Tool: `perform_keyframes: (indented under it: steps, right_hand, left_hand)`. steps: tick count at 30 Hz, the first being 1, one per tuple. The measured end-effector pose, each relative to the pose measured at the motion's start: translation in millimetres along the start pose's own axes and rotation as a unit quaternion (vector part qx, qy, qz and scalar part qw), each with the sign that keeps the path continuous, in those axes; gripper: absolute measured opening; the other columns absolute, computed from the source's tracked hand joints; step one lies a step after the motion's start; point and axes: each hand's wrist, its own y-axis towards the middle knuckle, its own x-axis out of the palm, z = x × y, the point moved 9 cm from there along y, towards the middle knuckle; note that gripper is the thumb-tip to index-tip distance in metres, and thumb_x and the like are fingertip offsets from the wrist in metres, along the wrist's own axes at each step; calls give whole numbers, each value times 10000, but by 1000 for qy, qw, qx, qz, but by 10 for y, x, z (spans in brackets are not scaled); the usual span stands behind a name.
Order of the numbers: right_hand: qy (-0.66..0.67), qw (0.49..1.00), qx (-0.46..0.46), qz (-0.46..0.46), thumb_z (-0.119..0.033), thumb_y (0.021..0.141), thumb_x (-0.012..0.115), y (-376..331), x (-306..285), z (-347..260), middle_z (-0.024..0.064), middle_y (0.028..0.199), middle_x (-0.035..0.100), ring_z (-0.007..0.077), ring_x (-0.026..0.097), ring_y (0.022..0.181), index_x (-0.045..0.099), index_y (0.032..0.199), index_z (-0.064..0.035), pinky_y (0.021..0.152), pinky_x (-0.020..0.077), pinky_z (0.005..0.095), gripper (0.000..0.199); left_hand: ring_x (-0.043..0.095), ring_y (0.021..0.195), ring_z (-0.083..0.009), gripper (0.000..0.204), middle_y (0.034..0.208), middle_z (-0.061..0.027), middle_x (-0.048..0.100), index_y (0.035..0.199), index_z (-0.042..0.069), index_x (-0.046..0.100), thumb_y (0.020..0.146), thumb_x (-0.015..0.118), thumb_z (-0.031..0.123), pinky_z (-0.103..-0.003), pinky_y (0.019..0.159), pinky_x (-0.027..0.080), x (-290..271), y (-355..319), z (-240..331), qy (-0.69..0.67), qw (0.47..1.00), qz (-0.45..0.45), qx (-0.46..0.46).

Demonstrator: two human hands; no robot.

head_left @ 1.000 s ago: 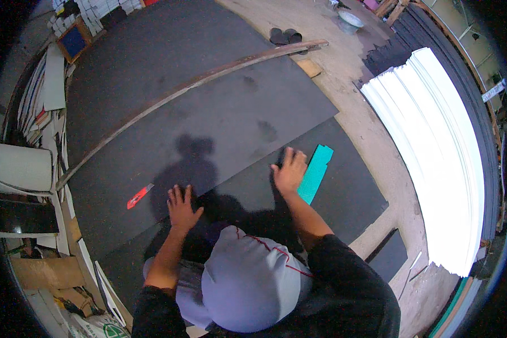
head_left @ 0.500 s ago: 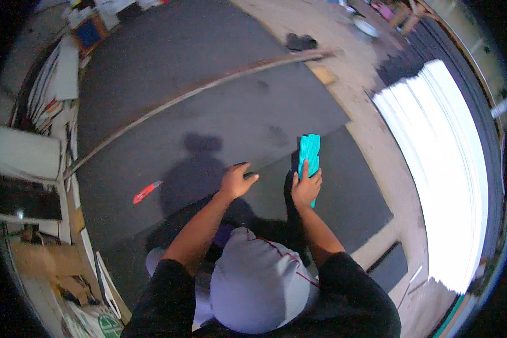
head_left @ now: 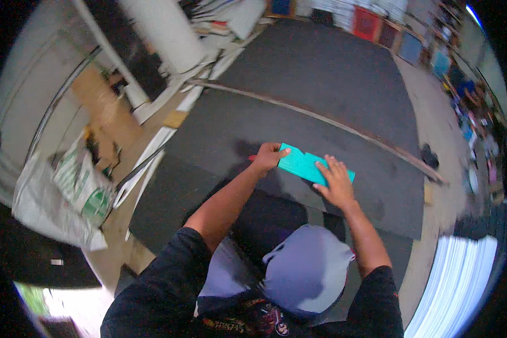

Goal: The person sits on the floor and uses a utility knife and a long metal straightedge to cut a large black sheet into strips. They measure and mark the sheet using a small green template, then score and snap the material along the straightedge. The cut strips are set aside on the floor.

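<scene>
A flat teal rectangular piece with fine ribs and a small notch in its far edge lies slantwise between my hands over the dark sheet. My left hand pinches its left end, thumb on top. My right hand grips the right part, its fingers spread across the top and its thumb at the near edge. A bit of a red utility knife shows beside my left hand; the rest of it is hidden. A dark shadow falls around the left hand.
Large dark sheets cover the floor, with a long thin bar across them. White sacks and brown cardboard stand at the left. A stack of white sheets is at the lower right, and dark shoes sit near the bar's right end.
My view has turned to the left. The teal piece has swung from upright to slantwise, and my left hand, empty before, now holds its left end. My right hand stays on it.
</scene>
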Motion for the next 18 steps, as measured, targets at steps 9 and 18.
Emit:
perform_keyframes:
  steps: [9, 18]
  right_hand:
    - [18, 999, 29, 24, -463, 793, 849, 2372, -63, -898, 303, 1631, 283, 492, 348, 1480, 457, 1561, -302, 1182, 359, 566, 877]
    - [147, 983, -93, -60, -500, 745, 884, 4225, 1521, -1798, 352, 1591, 323, 504, 369, 1463, 507, 1535, -213, 1196, 358, 523, 922]
  left_hand:
    - [633, 809, -136, 284, 997, -22, 671, 1168, 47, 684, 1009, 703, 281, -319, 712, 547, -2000, -800, -761, -348, 888, 295, -57]
    - [681, 1019, -224, 350, 1131, -101, 701, 1252, 19, 667, 1055, 633, 305, -393, 876, 587, -3036, -1045, -1441, -412, 778, 471, -54]
